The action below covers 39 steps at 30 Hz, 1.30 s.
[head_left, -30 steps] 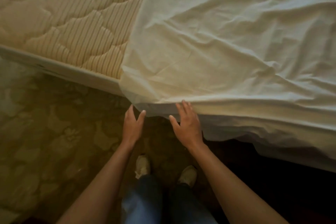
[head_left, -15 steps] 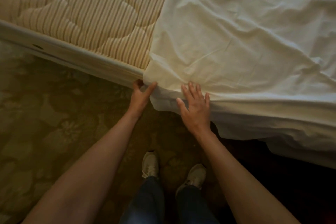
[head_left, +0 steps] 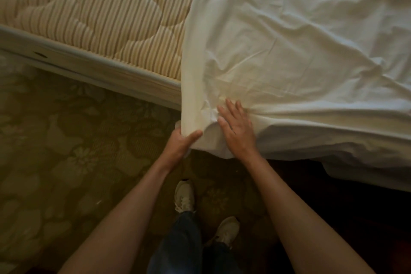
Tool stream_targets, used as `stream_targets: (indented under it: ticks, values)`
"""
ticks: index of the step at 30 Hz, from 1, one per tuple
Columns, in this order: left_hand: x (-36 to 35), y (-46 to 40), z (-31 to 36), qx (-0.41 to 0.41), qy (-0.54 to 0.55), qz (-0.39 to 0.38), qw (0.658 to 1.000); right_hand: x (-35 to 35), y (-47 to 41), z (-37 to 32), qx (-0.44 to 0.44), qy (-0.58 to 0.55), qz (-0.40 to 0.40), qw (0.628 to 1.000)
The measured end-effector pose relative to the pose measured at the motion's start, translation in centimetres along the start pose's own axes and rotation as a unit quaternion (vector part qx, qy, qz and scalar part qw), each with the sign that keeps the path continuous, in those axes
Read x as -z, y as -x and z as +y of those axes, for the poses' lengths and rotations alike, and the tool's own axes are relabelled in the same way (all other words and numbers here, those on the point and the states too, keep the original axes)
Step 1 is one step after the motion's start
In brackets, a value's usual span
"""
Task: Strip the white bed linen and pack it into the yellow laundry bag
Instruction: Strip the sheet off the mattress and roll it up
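Scene: A person stands at the bedside on a patterned carpet [head_left: 66, 162], both arms stretched toward the white sheet [head_left: 289, 51].
Left hand: The left hand [head_left: 181, 141] grips the sheet's folded edge, thumb curled over the cloth.
Right hand: The right hand [head_left: 236, 128] lies flat, fingers spread, pressing the bunched fabric at the bed's edge.
Sheet: It covers the right part of the quilted mattress [head_left: 100, 18]; the left part lies bare.
Laundry bag: Not in view.
Risk: With one hand pinning the cloth, a pull may stall or slip from the grip.
Risk: Slack could drop onto the shoes [head_left: 184, 196] and catch underfoot.
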State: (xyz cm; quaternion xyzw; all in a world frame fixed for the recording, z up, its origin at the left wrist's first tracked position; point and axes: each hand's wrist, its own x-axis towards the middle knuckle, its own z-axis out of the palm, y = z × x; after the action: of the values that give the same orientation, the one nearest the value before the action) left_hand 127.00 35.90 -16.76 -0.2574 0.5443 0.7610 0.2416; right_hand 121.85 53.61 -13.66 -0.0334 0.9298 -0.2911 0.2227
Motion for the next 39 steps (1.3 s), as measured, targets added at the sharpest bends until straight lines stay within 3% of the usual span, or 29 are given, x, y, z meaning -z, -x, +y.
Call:
stream_targets:
  ticks: [3,8,13,17,25,32,39]
  values:
    - [-0.7,1.9,-1.7,0.052,0.032,-0.035,0.998,-0.5,2.0,-0.2,-0.018,-0.105,-0.037,0.994]
    - [-1.3,4.8,-4.6,0.097,-0.052,-0.03,0.993,-1.8,6.6,1.0,-0.093,-0.23,-0.054,0.967]
    - [-3.3,9.5,-5.4,0.09,-0.044,-0.036,0.994,-1.8,10.6,1.7,-0.156,-0.287,-0.073,0.942]
    - [-5.3,13.2,-5.5,0.094,-0.029,-0.071,0.993,-0.1,13.0,0.9,-0.194,-0.383,-0.064,0.901]
    - [-8.2,18.2,-4.6,0.069,0.011,-0.076,0.995,4.2,14.2,-1.5,-0.1,-0.307,-0.111,0.94]
    - [-10.6,21.3,-5.0,0.05,-0.07,-0.058,0.995,6.0,14.9,-2.0,-0.14,-0.394,-0.079,0.905]
    - [-12.2,25.0,-5.8,0.085,-0.029,-0.076,0.993,7.1,19.2,0.3,-0.165,-0.405,-0.025,0.899]
